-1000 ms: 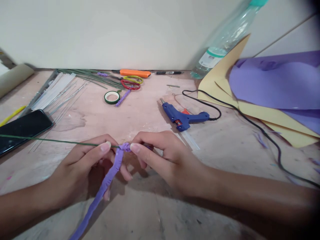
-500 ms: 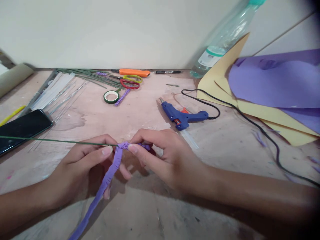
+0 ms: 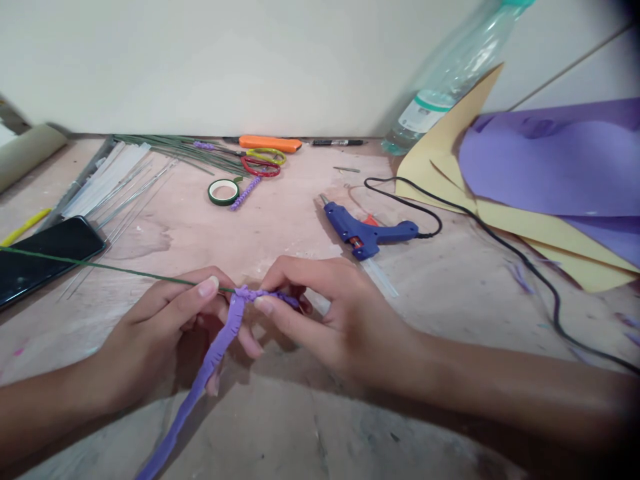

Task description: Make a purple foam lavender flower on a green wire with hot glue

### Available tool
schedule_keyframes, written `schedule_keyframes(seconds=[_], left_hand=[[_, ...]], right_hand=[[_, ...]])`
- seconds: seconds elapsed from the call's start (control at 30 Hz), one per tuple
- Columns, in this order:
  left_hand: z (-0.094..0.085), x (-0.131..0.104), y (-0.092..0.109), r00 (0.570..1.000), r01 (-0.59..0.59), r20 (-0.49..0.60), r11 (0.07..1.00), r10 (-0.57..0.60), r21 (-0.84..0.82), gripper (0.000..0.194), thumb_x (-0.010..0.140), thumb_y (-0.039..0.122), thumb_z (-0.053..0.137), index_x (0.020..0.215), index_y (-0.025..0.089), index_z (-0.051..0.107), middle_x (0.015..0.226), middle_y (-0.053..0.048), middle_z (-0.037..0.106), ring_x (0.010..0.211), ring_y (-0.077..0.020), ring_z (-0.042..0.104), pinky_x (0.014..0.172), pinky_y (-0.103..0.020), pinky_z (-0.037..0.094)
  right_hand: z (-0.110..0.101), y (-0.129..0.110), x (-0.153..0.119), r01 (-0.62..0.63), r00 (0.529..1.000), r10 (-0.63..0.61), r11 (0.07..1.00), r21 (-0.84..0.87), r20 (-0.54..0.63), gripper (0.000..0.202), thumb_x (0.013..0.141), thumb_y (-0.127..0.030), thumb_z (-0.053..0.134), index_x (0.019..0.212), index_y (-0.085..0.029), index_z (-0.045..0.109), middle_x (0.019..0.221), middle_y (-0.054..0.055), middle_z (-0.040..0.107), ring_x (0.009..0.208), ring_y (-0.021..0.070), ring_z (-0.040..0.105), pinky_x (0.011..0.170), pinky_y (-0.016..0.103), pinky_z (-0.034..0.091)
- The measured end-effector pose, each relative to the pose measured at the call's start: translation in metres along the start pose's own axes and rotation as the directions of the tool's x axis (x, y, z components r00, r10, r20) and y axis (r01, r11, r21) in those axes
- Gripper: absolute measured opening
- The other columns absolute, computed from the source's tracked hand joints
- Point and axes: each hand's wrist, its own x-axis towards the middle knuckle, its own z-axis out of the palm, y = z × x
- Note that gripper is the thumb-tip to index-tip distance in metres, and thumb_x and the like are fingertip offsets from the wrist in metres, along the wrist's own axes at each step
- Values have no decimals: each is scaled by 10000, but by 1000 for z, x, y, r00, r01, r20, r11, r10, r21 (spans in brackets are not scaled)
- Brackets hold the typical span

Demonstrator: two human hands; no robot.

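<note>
My left hand (image 3: 173,317) pinches a thin green wire stem (image 3: 135,271) between thumb and forefinger. The stem runs off past the left edge of the view. A purple fringed strip (image 3: 220,347) is wound around its right end and hangs down, slanting to the lower left. On the wound part (image 3: 247,293), the thumb and forefinger of my right hand (image 3: 320,307) are closed. The strip passes in front of the lower fingers of my left hand, and its free end leaves the bottom of the view.
Ahead lie a blue glue gun (image 3: 367,230) with a black cord, green tape (image 3: 223,192), scissors (image 3: 263,162) and an orange cutter (image 3: 270,143). A phone (image 3: 55,257) lies at left. At right are a bottle (image 3: 425,110), yellow sheets (image 3: 420,167) and purple sheets (image 3: 545,160).
The stem's left part has tilted upward. My left thumb has shifted slightly up and left, and more of the purple winding shows beside my right fingertips.
</note>
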Motion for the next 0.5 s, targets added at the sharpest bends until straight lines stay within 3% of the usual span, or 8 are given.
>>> schedule_keyframes(seconds=[0.3, 0.4, 0.5], left_hand=[[0, 2, 0, 999, -22, 25, 1000, 22, -8, 350, 872, 503, 770, 897, 156, 729, 820, -112, 806, 583, -150, 665, 487, -206, 572], [0, 2, -1, 999, -47, 20, 999, 47, 0, 332, 901, 493, 741, 905, 161, 746, 839, -107, 805, 601, -152, 678, 490, -202, 570], [-2, 1, -3, 998, -63, 14, 998, 62, 21, 316, 924, 483, 715, 909, 170, 753, 852, -102, 806, 582, -141, 662, 492, -206, 575]], right_hand=[[-1, -2, 0, -57, 998, 55, 995, 78, 35, 84, 940, -160, 619, 863, -146, 649, 668, -41, 628, 574, 74, 477, 538, 195, 393], [-2, -1, 1, -67, 995, 58, 990, 123, 76, 174, 998, -212, 564, 880, -138, 668, 692, -35, 639, 603, 77, 517, 572, 200, 411], [-2, 0, 1, -52, 995, 41, 991, 127, 95, 341, 1047, -253, 503, 748, -146, 627, 666, -31, 613, 616, 79, 542, 600, 212, 414]])
